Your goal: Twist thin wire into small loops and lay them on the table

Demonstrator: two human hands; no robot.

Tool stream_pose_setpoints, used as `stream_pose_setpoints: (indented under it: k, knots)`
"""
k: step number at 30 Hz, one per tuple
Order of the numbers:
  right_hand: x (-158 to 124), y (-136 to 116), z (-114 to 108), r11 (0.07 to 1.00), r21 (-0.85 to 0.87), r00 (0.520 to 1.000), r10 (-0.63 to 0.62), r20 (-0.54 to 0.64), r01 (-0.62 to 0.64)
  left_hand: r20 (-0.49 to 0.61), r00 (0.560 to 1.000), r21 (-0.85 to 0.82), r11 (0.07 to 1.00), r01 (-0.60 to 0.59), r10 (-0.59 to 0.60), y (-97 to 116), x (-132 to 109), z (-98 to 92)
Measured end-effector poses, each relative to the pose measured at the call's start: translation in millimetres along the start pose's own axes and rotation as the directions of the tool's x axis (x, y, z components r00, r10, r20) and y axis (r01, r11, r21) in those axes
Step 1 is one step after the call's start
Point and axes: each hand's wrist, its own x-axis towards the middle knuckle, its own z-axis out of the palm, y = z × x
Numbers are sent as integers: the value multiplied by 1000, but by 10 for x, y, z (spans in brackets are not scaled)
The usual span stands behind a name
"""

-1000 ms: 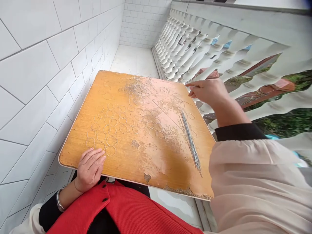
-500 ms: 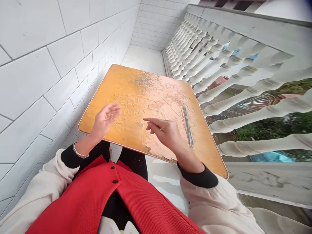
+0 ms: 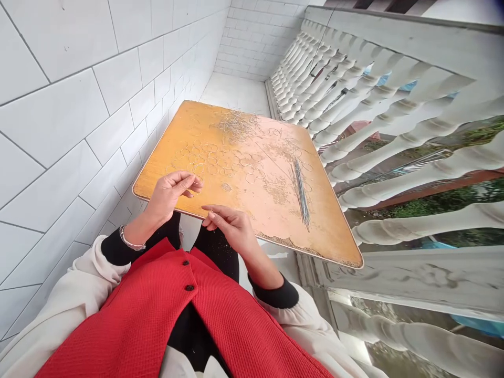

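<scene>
My left hand [image 3: 173, 193] is closed in a pinch over the table's near edge, thumb against the fingers; whatever lies between them is too fine to make out. Lower and to its right, my right hand [image 3: 232, 227] pinches a thin wire [image 3: 211, 209], of which only short bits show at the fingertips. The two hands are close together but apart. Beyond them, many thin wire rings [image 3: 212, 157] lie spread over the worn wooden table [image 3: 271, 210]. To the right lies a bundle of straight wires [image 3: 301, 191].
A tangled heap of wire pieces [image 3: 238, 125] lies at the table's far side. A white tiled wall [image 3: 114, 123] runs along the left. A white balustrade [image 3: 378, 139] runs along the right, with greenery behind it.
My right hand has moved left and toward my body, close to my left hand. My left hand has gone from open fingers to a pinch. The view has shifted slightly.
</scene>
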Motion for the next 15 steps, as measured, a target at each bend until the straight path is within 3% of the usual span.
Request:
stream_pose_setpoints:
  k: [6, 15]
  knots:
    - [-55, 94, 307, 955, 283, 995, 76, 72, -94, -35, 995, -25, 996, 90, -91, -76, -83, -8]
    - [-43, 149, 426, 939, 313, 988, 114, 103, -141, -9, 985, 57, 984, 171, -171, -80, -139, -14]
